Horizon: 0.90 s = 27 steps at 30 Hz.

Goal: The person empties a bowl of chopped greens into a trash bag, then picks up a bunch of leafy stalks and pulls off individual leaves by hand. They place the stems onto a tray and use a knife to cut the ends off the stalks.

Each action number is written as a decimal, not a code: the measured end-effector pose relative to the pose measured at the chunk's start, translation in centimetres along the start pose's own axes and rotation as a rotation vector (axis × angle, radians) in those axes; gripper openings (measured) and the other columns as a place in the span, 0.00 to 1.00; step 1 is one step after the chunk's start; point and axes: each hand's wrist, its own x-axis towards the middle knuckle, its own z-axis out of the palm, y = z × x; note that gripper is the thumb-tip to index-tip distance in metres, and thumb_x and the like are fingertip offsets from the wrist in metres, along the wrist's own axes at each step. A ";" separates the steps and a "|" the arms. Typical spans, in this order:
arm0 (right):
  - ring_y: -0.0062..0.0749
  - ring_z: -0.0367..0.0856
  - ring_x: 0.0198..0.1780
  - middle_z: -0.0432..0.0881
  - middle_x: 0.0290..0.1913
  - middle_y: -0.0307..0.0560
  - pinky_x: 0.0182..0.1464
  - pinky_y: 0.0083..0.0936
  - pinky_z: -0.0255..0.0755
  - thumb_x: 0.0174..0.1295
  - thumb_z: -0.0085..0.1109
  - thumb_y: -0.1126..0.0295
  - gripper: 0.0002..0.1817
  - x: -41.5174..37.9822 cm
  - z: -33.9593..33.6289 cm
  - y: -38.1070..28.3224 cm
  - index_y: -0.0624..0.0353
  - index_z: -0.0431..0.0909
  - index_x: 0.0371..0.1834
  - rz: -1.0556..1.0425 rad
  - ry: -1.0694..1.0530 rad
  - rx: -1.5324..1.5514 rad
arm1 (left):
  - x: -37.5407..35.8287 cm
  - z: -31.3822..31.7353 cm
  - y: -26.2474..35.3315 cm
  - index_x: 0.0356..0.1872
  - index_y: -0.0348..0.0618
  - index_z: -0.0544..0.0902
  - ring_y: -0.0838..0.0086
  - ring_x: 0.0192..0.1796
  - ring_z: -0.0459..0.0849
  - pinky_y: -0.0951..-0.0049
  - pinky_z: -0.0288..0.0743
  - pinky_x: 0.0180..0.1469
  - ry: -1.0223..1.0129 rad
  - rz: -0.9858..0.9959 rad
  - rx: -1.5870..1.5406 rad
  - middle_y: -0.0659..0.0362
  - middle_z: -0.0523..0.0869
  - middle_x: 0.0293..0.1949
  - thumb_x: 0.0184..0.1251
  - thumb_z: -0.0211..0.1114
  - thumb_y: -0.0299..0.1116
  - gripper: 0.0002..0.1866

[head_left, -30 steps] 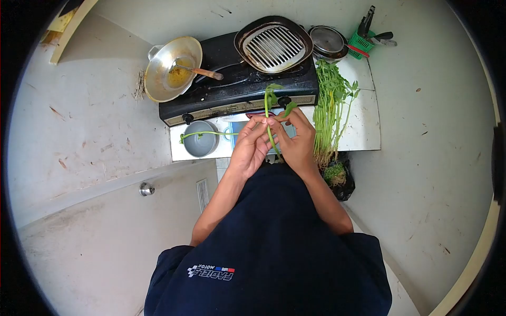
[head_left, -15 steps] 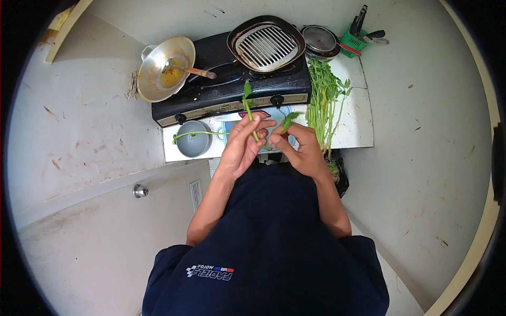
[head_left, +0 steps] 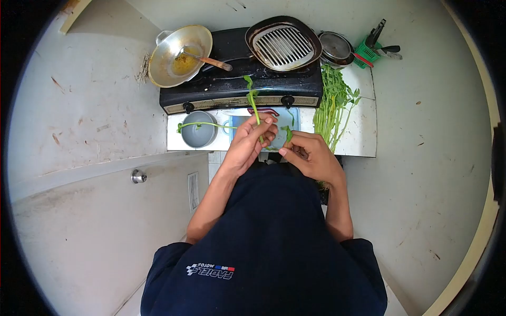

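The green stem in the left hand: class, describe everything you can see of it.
The green stem is thin, long and fresh-looking, with small leaves at its top end near the stove's front edge. It stands roughly upright in the view, slightly curved, over the counter. The left hand pinches its lower part between the fingertips; the lower end is hidden behind the fingers. Nothing else visibly touches it.

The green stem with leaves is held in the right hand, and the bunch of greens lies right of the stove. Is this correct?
Not quite: the head view shows the long green stem held in the left hand. The right hand pinches only a small leafy piece. The bunch of greens does lie right of the stove.
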 end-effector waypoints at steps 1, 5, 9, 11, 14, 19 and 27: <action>0.23 0.72 0.18 0.77 0.18 0.44 0.24 0.25 0.62 0.66 0.70 0.68 0.13 0.1 0.1 -0.2 0.66 0.81 0.28 0.000 0.012 -0.005 | -0.2 0.1 -0.1 0.57 0.41 0.81 0.80 0.42 0.79 0.80 0.72 0.44 -0.008 -0.033 0.011 0.58 0.86 0.46 0.79 0.65 0.36 0.14; 0.30 0.73 0.17 0.75 0.16 0.45 0.23 0.29 0.63 0.66 0.70 0.66 0.15 0.5 -0.4 -1.5 0.64 0.79 0.26 0.110 -0.112 -0.087 | -0.6 0.9 -0.2 0.62 0.41 0.80 0.81 0.43 0.78 0.80 0.71 0.46 -0.014 -0.029 0.026 0.56 0.87 0.51 0.80 0.64 0.37 0.17; 0.43 0.79 0.19 0.77 0.16 0.48 0.26 0.35 0.67 0.67 0.68 0.62 0.16 0.6 -0.5 -1.8 0.61 0.78 0.27 0.146 -0.216 -0.143 | -0.5 0.8 0.8 0.68 0.41 0.77 0.82 0.44 0.78 0.80 0.72 0.49 -0.036 0.059 0.048 0.53 0.87 0.57 0.79 0.64 0.33 0.20; 0.44 0.79 0.19 0.77 0.16 0.49 0.26 0.36 0.68 0.67 0.68 0.61 0.16 0.6 -0.4 -1.7 0.61 0.78 0.27 0.154 -0.222 -0.152 | -0.4 1.0 1.3 0.68 0.40 0.77 0.82 0.45 0.78 0.80 0.72 0.50 -0.053 0.080 0.024 0.53 0.87 0.58 0.78 0.64 0.31 0.21; 0.46 0.80 0.20 0.77 0.16 0.49 0.26 0.37 0.68 0.67 0.67 0.61 0.17 0.5 -0.3 -1.4 0.61 0.78 0.27 0.183 -0.229 -0.163 | -0.4 1.3 1.9 0.69 0.39 0.76 0.82 0.45 0.78 0.80 0.72 0.50 -0.065 0.097 -0.013 0.54 0.87 0.57 0.77 0.64 0.29 0.22; 0.46 0.79 0.19 0.77 0.16 0.50 0.26 0.37 0.68 0.68 0.67 0.61 0.17 0.2 -0.4 -1.3 0.61 0.78 0.27 0.213 -0.201 -0.157 | 0.0 0.7 1.5 0.68 0.38 0.76 0.83 0.44 0.79 0.82 0.72 0.49 -0.088 0.099 -0.111 0.55 0.88 0.54 0.75 0.66 0.27 0.23; 0.39 0.73 0.18 0.76 0.17 0.51 0.26 0.35 0.64 0.71 0.64 0.61 0.18 -0.4 0.3 5.2 0.64 0.79 0.29 0.319 -0.093 -0.093 | 1.9 -1.2 1.1 0.64 0.34 0.78 0.84 0.38 0.74 0.83 0.69 0.42 0.122 0.128 0.201 0.52 0.87 0.56 0.80 0.61 0.31 0.18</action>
